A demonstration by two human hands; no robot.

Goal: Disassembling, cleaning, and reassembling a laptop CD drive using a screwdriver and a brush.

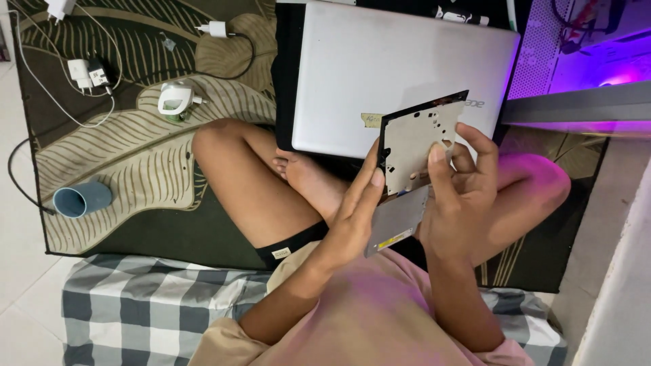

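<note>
My right hand [461,196] holds up a thin metal cover plate [417,135] with punched holes, thumb on its face and fingers behind its right edge. Under it lies a flat grey optical drive body [397,224] with a yellow label, resting against my palms. The fingers of my left hand [359,203] are pressed flat along the left edge of the plate and drive. Both hands hover above my crossed legs, just in front of a closed silver laptop [380,68].
A leaf-patterned mat [135,163] covers the floor, with a blue cup [81,198] lying on its side, white chargers [88,71] with cables, and a small white device [175,100]. A checked cushion [149,305] is under me. A purple-lit computer case [590,61] stands at right.
</note>
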